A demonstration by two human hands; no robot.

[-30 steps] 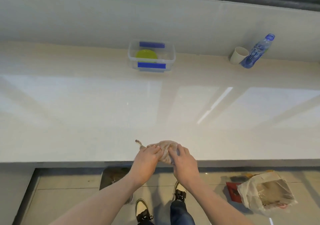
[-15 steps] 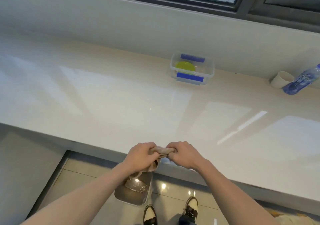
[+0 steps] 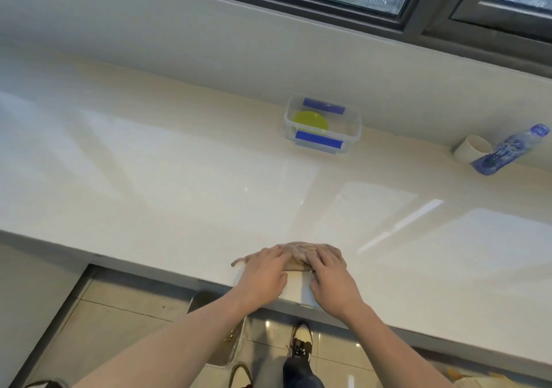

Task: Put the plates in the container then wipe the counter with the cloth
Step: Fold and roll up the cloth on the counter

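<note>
Cloth lies bunched on the counter near its front edge, lower centre of the frame, with left hand and right hand pressing flat on it, fingers extended. Upper right, the container holds a green plate.

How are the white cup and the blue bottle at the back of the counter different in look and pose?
The white cup is plain, opaque and short; the blue bottle is see-through with a blue label and cap, and longer. In this tilted wide-angle view the cup shows its open mouth toward the camera, while the bottle is capped. Both stand side by side against the wall on the counter, far right of the container.
</note>
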